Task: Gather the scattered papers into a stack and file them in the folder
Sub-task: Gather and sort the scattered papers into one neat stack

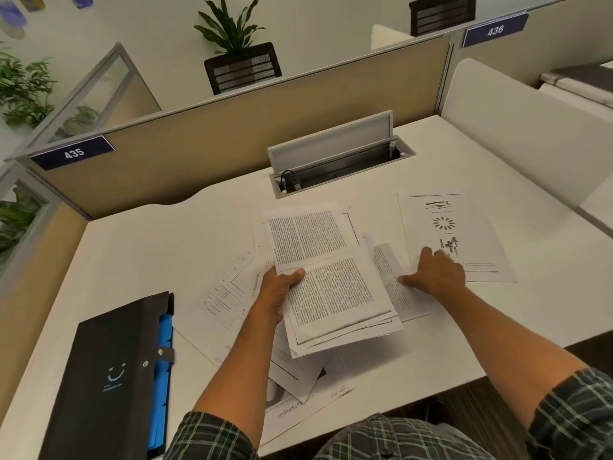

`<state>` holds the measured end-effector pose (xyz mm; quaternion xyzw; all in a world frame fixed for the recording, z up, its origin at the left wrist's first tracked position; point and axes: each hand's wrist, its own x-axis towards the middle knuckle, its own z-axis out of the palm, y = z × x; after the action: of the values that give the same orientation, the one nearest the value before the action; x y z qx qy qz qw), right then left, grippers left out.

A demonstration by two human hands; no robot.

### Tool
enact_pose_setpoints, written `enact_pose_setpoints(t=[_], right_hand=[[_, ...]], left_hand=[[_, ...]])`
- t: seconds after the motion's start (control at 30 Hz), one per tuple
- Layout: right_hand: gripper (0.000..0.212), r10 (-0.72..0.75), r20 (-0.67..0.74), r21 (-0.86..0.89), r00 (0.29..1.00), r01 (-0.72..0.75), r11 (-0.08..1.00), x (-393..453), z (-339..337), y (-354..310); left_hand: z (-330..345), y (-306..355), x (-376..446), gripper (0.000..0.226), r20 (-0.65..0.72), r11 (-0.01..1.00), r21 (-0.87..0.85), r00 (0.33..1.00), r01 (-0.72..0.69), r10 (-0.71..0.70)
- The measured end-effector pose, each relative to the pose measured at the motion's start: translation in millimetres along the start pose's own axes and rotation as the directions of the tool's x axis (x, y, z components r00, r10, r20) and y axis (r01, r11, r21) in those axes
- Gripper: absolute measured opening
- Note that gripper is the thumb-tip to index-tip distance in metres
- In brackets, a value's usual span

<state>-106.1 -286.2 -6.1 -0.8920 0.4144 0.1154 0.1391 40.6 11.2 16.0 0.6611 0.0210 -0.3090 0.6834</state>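
Observation:
My left hand grips a loose stack of printed papers by its left edge, thumb on top, held just above the white desk. My right hand rests fingers-down on a sheet with pictures lying to the right, its thumb touching a text sheet beside the stack. More sheets lie under and around the stack: a form sheet to the left and a sheet near the desk's front edge. A black folder with blue inner dividers lies shut at the front left.
An open cable tray with a raised lid sits in the desk behind the papers. Tan partition walls close off the back and left. A white divider stands to the right. The desk's front edge runs just before my body.

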Motion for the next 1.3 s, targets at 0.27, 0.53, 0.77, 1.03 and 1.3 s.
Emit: enact_pose_setpoints(t=[0.27,0.53,0.77,1.03,1.3], right_hand=[[0.046,-0.087,-0.104,-0.061,0.991,0.081,0.995,-5,-3,-3],[0.014,-0.090,-0.183,-0.065,0.979,0.079,0.995,1,-3,7],[0.013,-0.032,-0.553,0.167,0.833,0.148,0.975,-3,-21,-3],[0.020,-0.561,-0.644,0.050,0.520,0.760,0.648,-50,-60,-94],[0.073,-0.886,0.130,0.333,0.445,0.822,0.462,-70,-53,-120]], left_hand=[[9,-5,3,0.036,0.008,1.000,-0.026,1.000,0.011,-0.011],[8,-4,3,0.043,0.008,1.000,-0.021,1.000,0.013,-0.012],[1,-1,3,0.037,-0.005,1.000,-0.014,1.000,0.008,-0.008],[2,3,-2,0.038,-0.027,0.999,-0.035,1.000,0.005,-0.006],[5,11,-6,0.058,-0.053,0.996,-0.044,0.996,-0.077,0.075]])
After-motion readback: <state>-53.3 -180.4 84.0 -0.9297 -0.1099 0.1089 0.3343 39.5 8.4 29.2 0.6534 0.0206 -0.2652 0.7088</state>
